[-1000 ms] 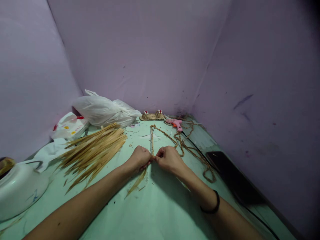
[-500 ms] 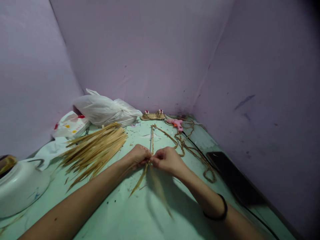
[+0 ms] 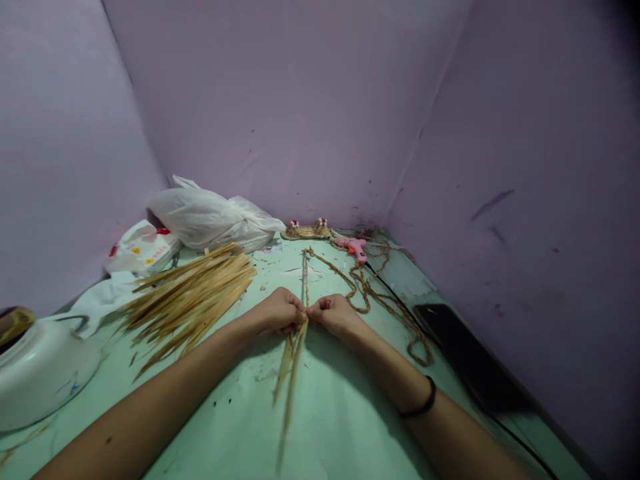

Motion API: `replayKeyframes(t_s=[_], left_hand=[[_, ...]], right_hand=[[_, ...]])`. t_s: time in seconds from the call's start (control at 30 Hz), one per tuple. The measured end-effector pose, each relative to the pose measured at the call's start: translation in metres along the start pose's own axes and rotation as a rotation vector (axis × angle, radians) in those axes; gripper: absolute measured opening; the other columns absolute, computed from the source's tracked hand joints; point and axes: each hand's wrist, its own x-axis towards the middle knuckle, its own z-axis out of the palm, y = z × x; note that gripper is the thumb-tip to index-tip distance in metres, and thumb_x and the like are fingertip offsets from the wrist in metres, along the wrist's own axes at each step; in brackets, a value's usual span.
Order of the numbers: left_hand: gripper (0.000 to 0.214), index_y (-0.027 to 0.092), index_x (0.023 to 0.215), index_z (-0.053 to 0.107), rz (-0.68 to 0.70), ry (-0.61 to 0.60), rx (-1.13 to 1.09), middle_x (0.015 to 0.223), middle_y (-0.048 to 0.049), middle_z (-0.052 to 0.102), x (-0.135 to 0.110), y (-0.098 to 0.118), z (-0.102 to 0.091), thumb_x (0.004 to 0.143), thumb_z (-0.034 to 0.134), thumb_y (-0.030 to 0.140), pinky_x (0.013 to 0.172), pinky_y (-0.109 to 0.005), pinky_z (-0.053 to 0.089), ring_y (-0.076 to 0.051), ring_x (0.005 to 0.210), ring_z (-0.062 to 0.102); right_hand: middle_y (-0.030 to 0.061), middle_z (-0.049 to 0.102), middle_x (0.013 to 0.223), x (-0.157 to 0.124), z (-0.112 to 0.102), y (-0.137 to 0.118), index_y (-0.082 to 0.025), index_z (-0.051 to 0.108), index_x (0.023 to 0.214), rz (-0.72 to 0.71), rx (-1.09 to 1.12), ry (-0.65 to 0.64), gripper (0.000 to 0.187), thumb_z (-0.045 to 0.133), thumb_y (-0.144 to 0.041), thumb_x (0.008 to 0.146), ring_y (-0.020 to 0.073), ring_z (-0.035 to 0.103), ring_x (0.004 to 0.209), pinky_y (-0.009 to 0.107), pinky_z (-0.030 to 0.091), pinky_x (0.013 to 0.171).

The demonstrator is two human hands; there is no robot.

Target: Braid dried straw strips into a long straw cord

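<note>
My left hand (image 3: 279, 311) and my right hand (image 3: 334, 315) meet at the middle of the green table (image 3: 340, 427), both closed in a pinch on the near end of a twisted straw rope (image 3: 305, 277). The rope runs straight away from my fingers toward the far wall. Loose straw strands (image 3: 290, 367) trail from the pinch toward me along the table. A black band sits on my right wrist.
A pile of dry straw (image 3: 193, 300) lies to the left. White plastic bags (image 3: 210, 220) and a white pot (image 3: 45, 370) stand further left. Coiled rope (image 3: 385, 303), a pink glue gun (image 3: 353, 248), small straw sandals (image 3: 306, 231) and a black phone (image 3: 465, 353) lie to the right.
The loose strands swung from my left side across to hang straight toward me. Both hands stayed pinched at the same spot on the rope.
</note>
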Motion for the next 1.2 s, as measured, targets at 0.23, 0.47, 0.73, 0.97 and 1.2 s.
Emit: replayKeyframes(t_s=[0.23,0.47,0.73,0.97,1.2], left_hand=[[0.016,0.012,0.054,0.061,0.045,0.288,0.567,0.046,-0.0034,0.051,-0.013,0.009,0.008,0.058,0.051,0.024,0.045,-0.022,0.031,-0.013,0.046,0.047],[0.027,0.014,0.083,0.064,0.146,0.406,0.984,0.076,-0.0131,0.063,-0.039,0.011,0.056,0.069,0.041,0.017,0.063,-0.031,0.041,-0.023,0.071,0.059],[0.029,0.012,0.055,0.059,0.089,0.266,0.518,0.043,-0.0025,0.051,-0.030,0.026,0.005,0.068,0.048,0.035,0.044,-0.020,0.033,-0.010,0.042,0.046],[0.011,0.007,0.063,0.059,-0.154,-0.066,-0.371,0.055,-0.0036,0.057,-0.006,0.011,-0.008,0.061,0.055,0.017,0.035,-0.015,0.028,-0.003,0.037,0.042],[0.015,0.010,0.046,0.050,-0.177,0.085,-0.158,0.033,-0.0003,0.044,0.000,0.005,0.004,0.061,0.048,0.012,0.031,-0.019,0.029,-0.008,0.028,0.039]], right_hand=[[-0.0059,0.042,0.035,-0.010,0.003,-0.012,-0.013,0.053,0.048,0.085,0.254,-0.009,0.007,0.051,-0.013,0.055,0.0026,0.024,0.032,0.020,0.015,0.036],[-0.0074,0.036,0.032,-0.009,0.007,-0.006,-0.012,0.055,0.053,0.126,0.477,-0.063,0.003,0.055,-0.015,0.052,0.0027,0.023,0.030,0.020,0.010,0.034],[-0.0030,0.051,0.044,-0.009,-0.003,-0.005,-0.010,0.056,0.054,0.044,0.613,-0.225,0.010,0.064,-0.015,0.051,0.0021,0.036,0.036,0.016,0.022,0.036],[0.0016,0.059,0.055,-0.008,-0.007,-0.004,-0.010,0.059,0.060,0.050,0.642,-0.314,0.012,0.065,-0.018,0.053,0.0068,0.051,0.047,0.018,0.037,0.049],[-0.0002,0.058,0.054,0.001,-0.003,0.003,-0.011,0.058,0.060,-0.209,0.178,-0.141,0.006,0.060,-0.016,0.057,0.0067,0.047,0.049,0.018,0.036,0.050]])
